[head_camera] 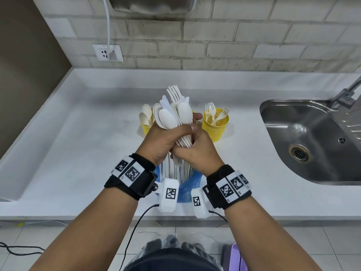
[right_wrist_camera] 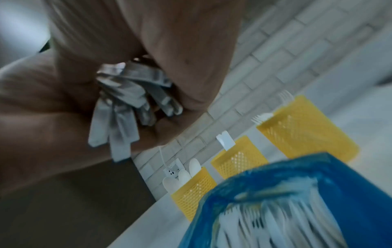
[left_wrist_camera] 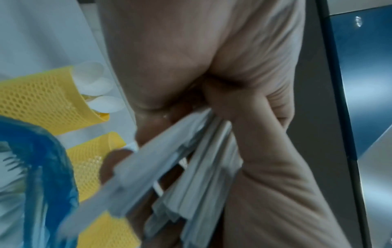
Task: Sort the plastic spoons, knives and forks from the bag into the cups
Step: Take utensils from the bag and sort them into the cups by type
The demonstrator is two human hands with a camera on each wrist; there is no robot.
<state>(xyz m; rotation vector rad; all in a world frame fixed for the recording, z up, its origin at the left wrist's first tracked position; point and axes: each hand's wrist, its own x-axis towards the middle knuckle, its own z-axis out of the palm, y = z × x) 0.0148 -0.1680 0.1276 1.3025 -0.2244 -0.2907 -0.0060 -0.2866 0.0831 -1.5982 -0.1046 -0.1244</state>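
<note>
Both hands hold one mixed bundle of white plastic cutlery (head_camera: 176,114) upright over the blue bag (head_camera: 185,185). My left hand (head_camera: 166,138) grips the bundle just under the spoon bowls, thumb across its front. Lower down, my right hand (head_camera: 198,151) grips the handles (right_wrist_camera: 125,102). More cutlery stands in the bag (right_wrist_camera: 297,201). Three yellow mesh cups stand behind: the left cup (head_camera: 145,126) holds spoons, the right cup (head_camera: 214,125) holds forks, and the middle cup (right_wrist_camera: 239,158) is hidden by the bundle in the head view. The handles (left_wrist_camera: 201,161) fill my left palm.
A steel sink (head_camera: 312,145) with a tap (head_camera: 347,94) lies to the right of the cups. The white counter (head_camera: 78,143) stretches left to a raised edge. A wall socket (head_camera: 107,52) with a plugged cable sits on the tiled wall behind.
</note>
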